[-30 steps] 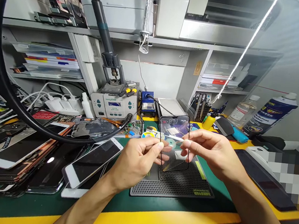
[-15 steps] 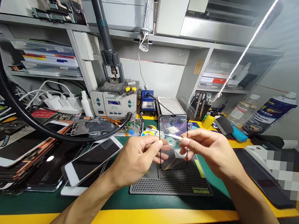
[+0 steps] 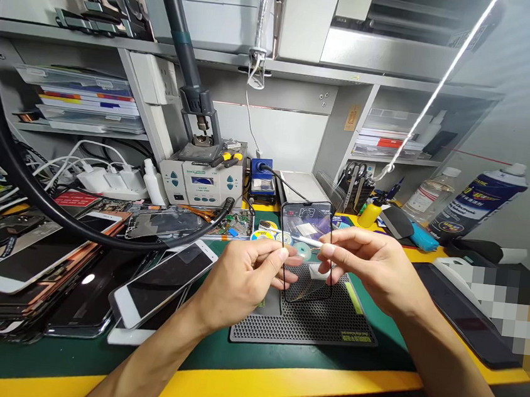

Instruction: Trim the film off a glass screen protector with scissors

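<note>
A clear phone glass panel with a thin black border (image 3: 303, 291) is held upright over the bench. My left hand (image 3: 248, 272) pinches its left edge between thumb and fingers, with the lower fingertips showing behind the glass. At the right edge, my right hand (image 3: 376, 267) grips the same panel with thumb and forefinger, other fingers curled below. Through the glass show a small round translucent disc and a white patch whose kind I cannot make out. Beneath lies a dark perforated work pad (image 3: 307, 335) on the green mat (image 3: 210, 360).
Several phones and phone parts are piled at left, a white-framed phone (image 3: 166, 283) nearest my left forearm. A hot-air station (image 3: 200, 182) stands behind; its black hose (image 3: 55, 214) loops across the left. At right are a spray can (image 3: 480, 202), a bottle (image 3: 431, 194) and a dark phone (image 3: 465, 314).
Both hands and the glass panel hold almost the same pose. The view has shifted very slightly; nothing has been taken up or let go.
</note>
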Motion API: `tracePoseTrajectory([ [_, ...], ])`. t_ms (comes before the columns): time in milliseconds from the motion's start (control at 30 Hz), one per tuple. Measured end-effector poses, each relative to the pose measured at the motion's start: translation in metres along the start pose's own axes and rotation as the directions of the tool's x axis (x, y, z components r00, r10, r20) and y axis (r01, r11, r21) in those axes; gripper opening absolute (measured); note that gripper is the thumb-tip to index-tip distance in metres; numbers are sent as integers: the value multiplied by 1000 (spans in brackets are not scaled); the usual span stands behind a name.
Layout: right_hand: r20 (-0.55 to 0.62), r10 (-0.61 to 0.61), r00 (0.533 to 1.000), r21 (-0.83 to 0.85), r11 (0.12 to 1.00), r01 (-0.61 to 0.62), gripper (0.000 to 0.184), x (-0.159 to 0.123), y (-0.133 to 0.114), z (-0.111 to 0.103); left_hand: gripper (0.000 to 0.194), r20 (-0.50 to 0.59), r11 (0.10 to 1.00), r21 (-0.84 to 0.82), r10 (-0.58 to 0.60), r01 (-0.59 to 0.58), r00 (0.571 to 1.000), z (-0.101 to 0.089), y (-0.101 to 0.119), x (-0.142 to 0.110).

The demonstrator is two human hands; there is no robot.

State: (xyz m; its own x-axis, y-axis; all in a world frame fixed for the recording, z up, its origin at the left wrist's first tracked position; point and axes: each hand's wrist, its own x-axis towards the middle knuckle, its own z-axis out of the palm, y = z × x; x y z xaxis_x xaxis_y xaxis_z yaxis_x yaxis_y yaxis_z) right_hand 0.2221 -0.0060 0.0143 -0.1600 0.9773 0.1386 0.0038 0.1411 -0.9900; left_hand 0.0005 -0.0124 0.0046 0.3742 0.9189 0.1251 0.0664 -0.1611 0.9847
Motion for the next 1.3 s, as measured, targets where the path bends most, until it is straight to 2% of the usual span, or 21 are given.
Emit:
tracePoseTrajectory([
  [733, -16, 4, 1000, -19, 1000, -4, 30, 0, 0, 1, 32, -7, 999, 34, 7, -7, 1000, -1, -2, 2],
  [1300, -5, 1, 1000, -31, 1000, -1, 24, 1, 0, 2, 31, -2, 999, 28, 20, -19, 1000, -3, -6, 1],
])
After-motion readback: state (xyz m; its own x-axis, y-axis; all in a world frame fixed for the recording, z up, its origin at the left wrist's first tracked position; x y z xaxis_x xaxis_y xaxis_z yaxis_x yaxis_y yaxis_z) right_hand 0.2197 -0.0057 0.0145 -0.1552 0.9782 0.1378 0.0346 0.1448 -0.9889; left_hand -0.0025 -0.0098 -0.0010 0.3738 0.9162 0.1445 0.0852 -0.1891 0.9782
